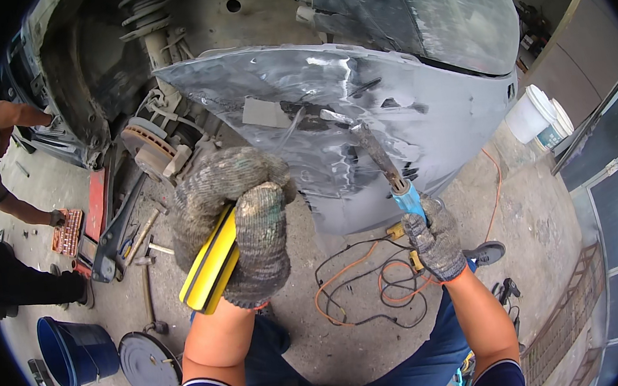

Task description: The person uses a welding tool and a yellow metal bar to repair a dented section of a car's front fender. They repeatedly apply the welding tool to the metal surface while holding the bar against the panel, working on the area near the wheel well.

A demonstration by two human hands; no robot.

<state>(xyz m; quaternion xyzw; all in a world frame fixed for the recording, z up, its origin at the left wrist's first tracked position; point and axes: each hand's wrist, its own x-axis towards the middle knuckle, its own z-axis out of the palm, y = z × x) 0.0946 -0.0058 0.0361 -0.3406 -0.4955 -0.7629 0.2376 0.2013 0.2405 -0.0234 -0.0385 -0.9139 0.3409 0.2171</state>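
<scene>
My gloved right hand point(434, 239) is closed around the blue handle of a soldering iron point(375, 154). Its long, dark metal barrel points up and left, and the tip is at or just over a grey, scuffed car body panel point(450, 109). White streaks and dark marks cover the panel's middle, and a light rectangular patch point(264, 112) sits near its left edge. In front of the panel's lower left side, my gloved left hand point(259, 235) grips a yellow-and-black handle point(213, 265). The rest of that tool is hidden by the thick, dirty glove.
A brake disc point(147, 145) and coil spring point(145, 11) are exposed at left. Orange and black cords point(362, 284) lie coiled between my feet. Hammers point(147, 290), a blue bucket point(79, 350) and a round lid point(149, 368) stand left. A co-worker's hand point(57, 218) touches a red tool case point(68, 232).
</scene>
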